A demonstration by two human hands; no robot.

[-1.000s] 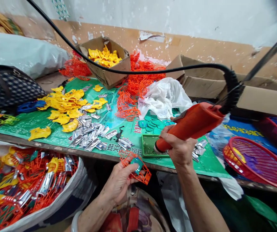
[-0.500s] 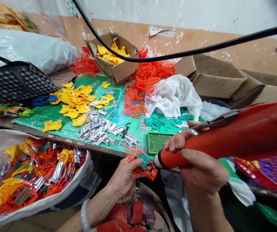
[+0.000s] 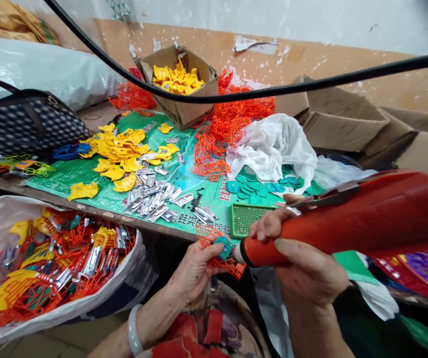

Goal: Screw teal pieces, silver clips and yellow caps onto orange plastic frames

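Note:
My left hand [image 3: 194, 272] grips an orange plastic lattice part [image 3: 216, 247] with a small teal piece [image 3: 224, 247] pressed on it, held below the table's front edge. My right hand [image 3: 303, 263] is wrapped round a large orange electric screwdriver [image 3: 348, 219], its thumb on top. The tool's tip touches the teal piece. A black cable [image 3: 236, 92] runs from the tool across the upper view. A green screw tray [image 3: 246, 219] lies on the table just above the tool's tip.
On the green mat [image 3: 87, 174] lie yellow plastic parts [image 3: 119, 154], silver metal clips [image 3: 154, 199], teal pieces [image 3: 251, 188] and orange lattice parts [image 3: 228, 124]. A cardboard box [image 3: 178, 87] holds yellow parts. A white bag [image 3: 53, 258] of assembled pieces sits at lower left.
The screwdriver has come down from above the green tray to the part in my left hand; its tip now meets the teal piece. The view has shifted slightly.

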